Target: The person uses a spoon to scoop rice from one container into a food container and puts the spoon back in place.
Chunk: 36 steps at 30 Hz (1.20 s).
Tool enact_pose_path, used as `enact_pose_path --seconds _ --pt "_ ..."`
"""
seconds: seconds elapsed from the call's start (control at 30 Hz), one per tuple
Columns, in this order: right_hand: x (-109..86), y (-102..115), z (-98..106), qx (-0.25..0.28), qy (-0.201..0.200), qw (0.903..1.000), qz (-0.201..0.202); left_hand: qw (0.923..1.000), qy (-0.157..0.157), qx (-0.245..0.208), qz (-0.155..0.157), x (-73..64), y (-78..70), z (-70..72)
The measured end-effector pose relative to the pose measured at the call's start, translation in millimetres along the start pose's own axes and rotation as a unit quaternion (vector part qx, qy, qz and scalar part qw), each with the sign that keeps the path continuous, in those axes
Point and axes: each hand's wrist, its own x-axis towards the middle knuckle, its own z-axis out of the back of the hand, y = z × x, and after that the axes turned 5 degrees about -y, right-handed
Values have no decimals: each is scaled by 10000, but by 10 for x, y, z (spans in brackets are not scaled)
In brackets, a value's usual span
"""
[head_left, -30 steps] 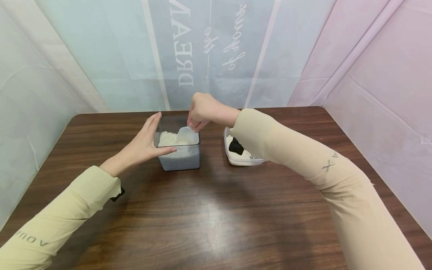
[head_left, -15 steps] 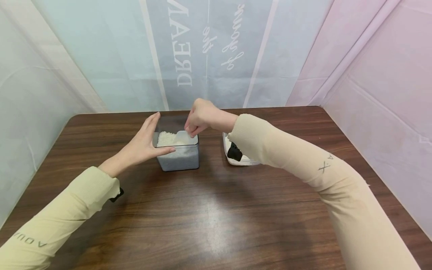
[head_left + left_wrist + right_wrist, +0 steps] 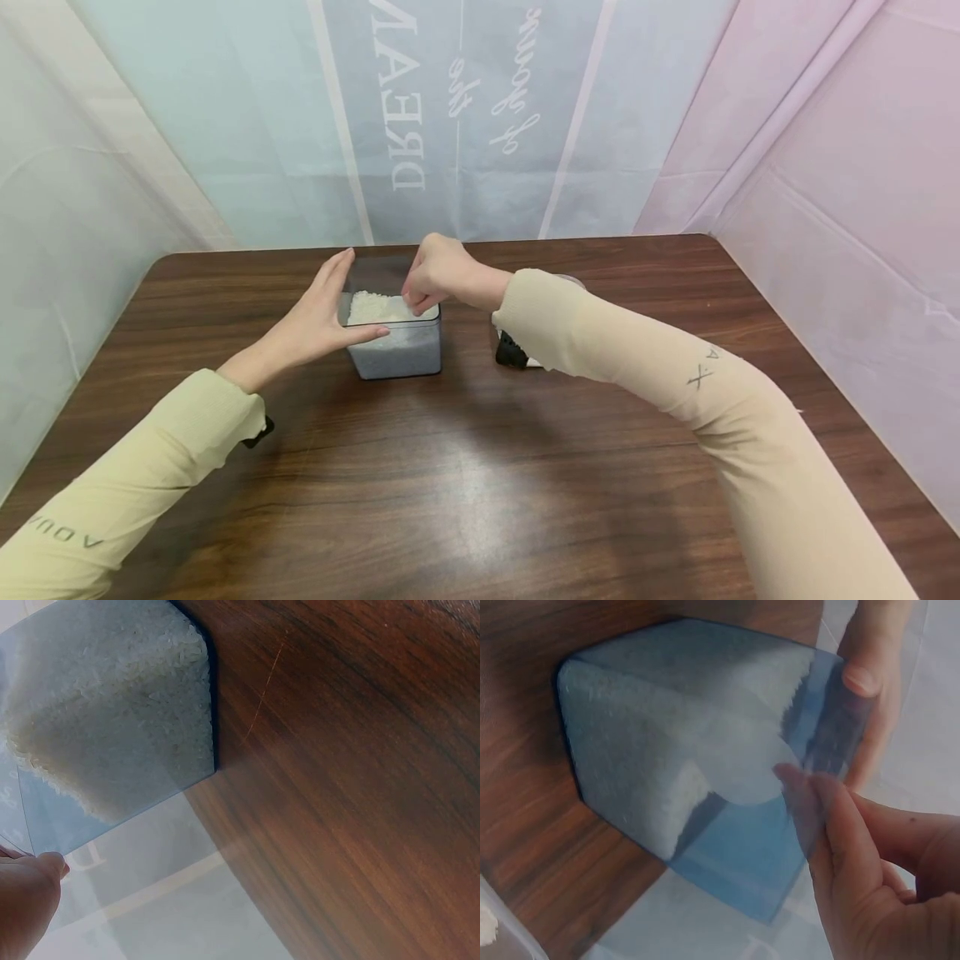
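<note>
A clear bluish bin [image 3: 397, 354] of white rice [image 3: 367, 307] stands at the table's back left. My left hand [image 3: 315, 318] straddles its left side, thumb along the near rim, the other fingers stretched toward the back; they look straight. My right hand [image 3: 444, 273] reaches in over the bin's right side and pinches a pale translucent scoop [image 3: 401, 307]. In the right wrist view the scoop [image 3: 742, 771] shows through the bin wall, its bowl partly in the rice. The left wrist view shows rice heaped against the wall and one fingertip [image 3: 52, 866] at the rim.
A shallow clear tub [image 3: 572, 280] stands right of the bin, mostly hidden under my right sleeve [image 3: 600, 321]. Its corner [image 3: 510, 930] enters the right wrist view, with white contents. Fabric walls [image 3: 480, 167] enclose the wooden table [image 3: 450, 483] at the back and sides.
My right hand has moved down and slightly left, pushing the scoop lower into the rice. The right sleeve now covers more of the tub. My left hand keeps its place.
</note>
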Motion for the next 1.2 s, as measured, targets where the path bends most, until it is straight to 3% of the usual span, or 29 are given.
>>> enact_pose_path --seconds 0.3,0.6,0.73,0.93,1.2 --pt "-2 -17 -60 190 -48 9998 30 10000 -65 -34 -56 -2 11 -1" --pt "-18 -56 26 1213 136 9921 -295 10000 -55 12 -62 6 -3 3" --pt "-2 -59 42 1713 163 9830 -635 9999 -71 20 -73 8 -4 3" --pt "22 -69 38 2662 150 9583 -1030 9999 -66 72 -85 8 0 4" --pt "79 -134 64 3367 215 9318 -1338 9999 -47 85 -94 13 9 3"
